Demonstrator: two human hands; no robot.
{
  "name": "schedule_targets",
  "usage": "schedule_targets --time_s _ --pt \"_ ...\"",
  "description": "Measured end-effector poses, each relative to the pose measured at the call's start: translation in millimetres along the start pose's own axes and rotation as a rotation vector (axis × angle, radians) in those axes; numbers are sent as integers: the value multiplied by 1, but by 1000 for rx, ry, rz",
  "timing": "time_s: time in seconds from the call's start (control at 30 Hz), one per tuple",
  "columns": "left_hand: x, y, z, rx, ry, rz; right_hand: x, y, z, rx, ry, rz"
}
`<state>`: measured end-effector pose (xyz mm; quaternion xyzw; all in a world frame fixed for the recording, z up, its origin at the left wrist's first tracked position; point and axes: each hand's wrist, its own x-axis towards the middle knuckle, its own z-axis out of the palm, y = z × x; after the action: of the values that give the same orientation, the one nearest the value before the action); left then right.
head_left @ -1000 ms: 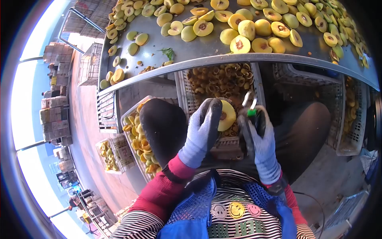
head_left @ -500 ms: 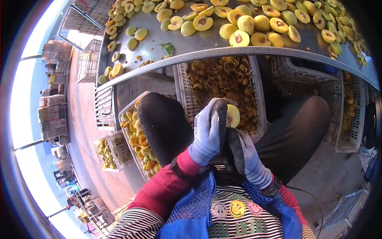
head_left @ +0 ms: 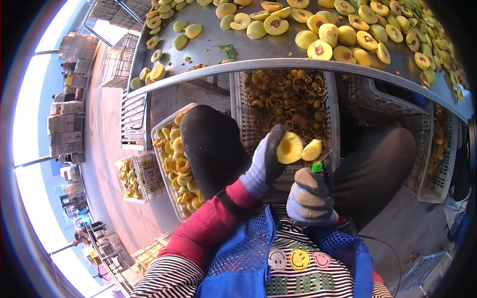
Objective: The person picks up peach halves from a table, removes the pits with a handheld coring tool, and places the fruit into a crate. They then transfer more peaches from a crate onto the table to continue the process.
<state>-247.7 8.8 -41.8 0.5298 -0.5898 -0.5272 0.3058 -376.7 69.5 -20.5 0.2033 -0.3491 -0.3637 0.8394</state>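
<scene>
Metal table (head_left: 268, 48), littered with halved fruit and a torn green leaf (head_left: 228, 49), spans the top of the frame; fruit lies densest at upper right. Beneath its edge, at upper centre, stands a crate (head_left: 238, 99) of brown pits and scraps. Left of centre, beside my knee, a second crate (head_left: 168, 187) holds cut fruit. Pale floor (head_left: 107, 129) and stacked crates (head_left: 66, 124) occupy the left. Centre: my left hand (head_left: 268, 156) grasps a yellow fruit half (head_left: 289, 148); my right hand (head_left: 311, 198), fingers clenched, grips a green-collared tool (head_left: 317, 167), mostly hidden, just below a smaller fruit piece (head_left: 312, 150).
</scene>
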Motion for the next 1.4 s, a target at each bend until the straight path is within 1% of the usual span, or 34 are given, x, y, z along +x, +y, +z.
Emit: schedule_targets --time_s 0.03,0.07,0.1,0.13,0.17,0.2,0.23,0.3,0.37,0.4,0.43,0.5,0.53,0.57,0.6,0.63,0.67,0.7,0.77,0.83,0.9,0.93,0.97,1.0,1.03,1.1,1.13,1.17,1.2,1.23,1.27,1.3,1.37,1.4 --pt "-9 9 -8 383 114 276 -2 -3 5 -10 80 -29" --pt "-15 22 -18 -174 174 -149 -7 -7 1 -19 193 -53" --pt "-26 3 -39 -556 270 -137 -13 -10 -6 -29 305 -83" --pt "-34 12 -65 -62 345 59 -15 -12 -7 22 385 -107" --pt "-39 6 -91 -93 699 117 -15 -12 -7 6 376 -107" --pt "-38 37 -128 242 599 157 -13 -12 -6 -27 414 -98" --pt "-41 13 -179 205 677 -59 -12 -14 -6 -58 455 -91" --pt "-36 -2 -225 1177 532 -398 -14 -22 -13 -133 400 -65" --pt "-9 33 -193 1096 647 24 -11 -27 -18 -110 502 -67" --pt "12 50 -165 892 676 164 -7 -29 -16 -127 607 -91" --pt "36 74 -132 806 560 325 -8 -31 -18 -124 611 -92" --pt "84 96 -74 770 284 265 -11 -39 -23 -383 729 -87" --pt "108 110 -44 804 203 289 -7 -39 -20 -383 732 -91" --pt "138 109 -23 836 124 250 -1 -36 -13 -420 888 -173" --pt "163 110 -6 930 50 304 2 -35 -9 -453 1046 -256" --pt "185 112 9 1022 -26 359 3 -38 -7 -447 1051 -262" --pt "205 113 24 1091 -60 305 4 -40 -6 -461 1072 -295" --pt "221 113 33 1161 -95 250 3 -42 -5 -473 1092 -326" --pt "240 116 33 1307 -249 289 0 -48 -6 -486 1079 -331" --pt "242 114 25 1330 -309 355 -2 -49 -4 -501 1064 -335" --pt "244 111 14 1079 -438 354 1 -48 1 -554 1165 -339" --pt "232 109 9 983 -306 460 -5 -48 -8 -552 1161 -334" --pt "218 111 3 990 -307 460 -13 -49 -22 -793 1244 -499" --pt "202 113 -3 748 -167 368 -22 -50 -34 -1033 1313 -677" --pt "184 112 -3 502 -33 270 -20 -50 -18 -1023 1314 -684" --pt "140 105 4 205 29 306 -7 -49 35 -1080 948 -630" --pt "118 97 10 -84 -35 218 -1 -44 37 -1083 1059 -719" --pt "95 104 13 -186 -99 136 4 -41 34 -1080 1062 -716" --pt "82 94 14 -78 -33 220 8 -39 29 -1810 1033 -772" --pt "72 87 15 31 33 302 11 -38 27 -2550 889 -764" --pt "62 82 18 -38 76 235 12 -37 33 -2606 856 -623" --pt "55 81 19 -108 121 169 12 -36 33 -2609 847 -616" --pt "44 85 17 -36 131 197 11 -32 30 -3112 593 -630" --pt "40 83 18 106 147 282 7 -31 26 -3054 580 -635"
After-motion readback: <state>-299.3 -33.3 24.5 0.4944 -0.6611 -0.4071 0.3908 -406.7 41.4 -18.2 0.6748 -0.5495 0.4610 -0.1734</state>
